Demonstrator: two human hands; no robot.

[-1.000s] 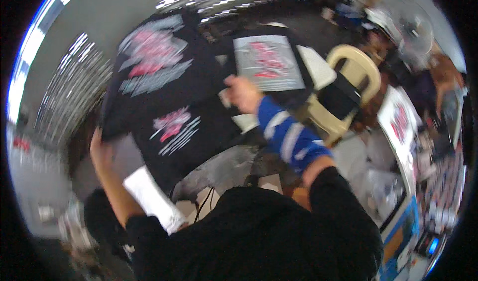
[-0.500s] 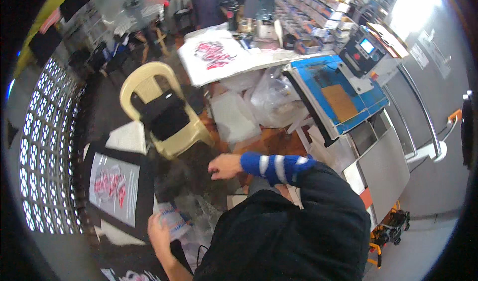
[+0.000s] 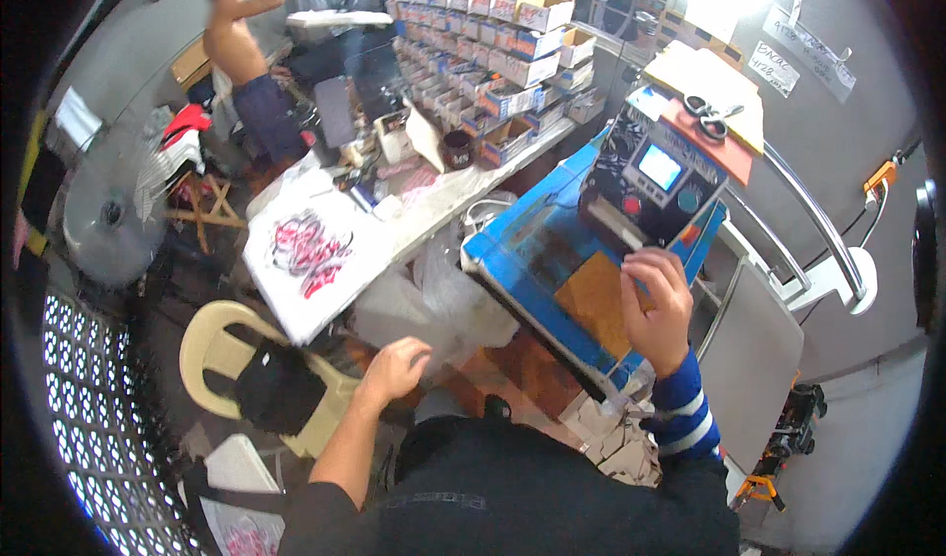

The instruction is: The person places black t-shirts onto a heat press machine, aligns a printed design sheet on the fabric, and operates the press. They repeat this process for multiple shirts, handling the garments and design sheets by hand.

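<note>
My right hand (image 3: 658, 310) is raised over the near right edge of a heat press (image 3: 537, 226) with a blue bed. Its fingers are bent, the thumb stands apart, and nothing shows in it. Just beyond the fingertips is the press's dark control box (image 3: 655, 176), with a lit screen and a red button. A brown sheet (image 3: 596, 300) lies on the blue bed. My left hand (image 3: 394, 371) hovers in front of my body, empty and loosely curved, near clear plastic (image 3: 443, 300) under the worktable. A striped blue cuff (image 3: 680, 403) covers my right wrist.
A white printed shirt (image 3: 310, 250) lies on the worktable (image 3: 424, 211). Small boxes (image 3: 493, 24) are stacked behind it. Scissors (image 3: 711, 119) rest above the control box. A cream chair (image 3: 212, 344) holds black cloth. Far left are a fan (image 3: 110, 211) and another person (image 3: 241, 53).
My view has swung right toward the heat press. My right hand has moved right and up to the press; my left hand has risen from beside the plastic bags.
</note>
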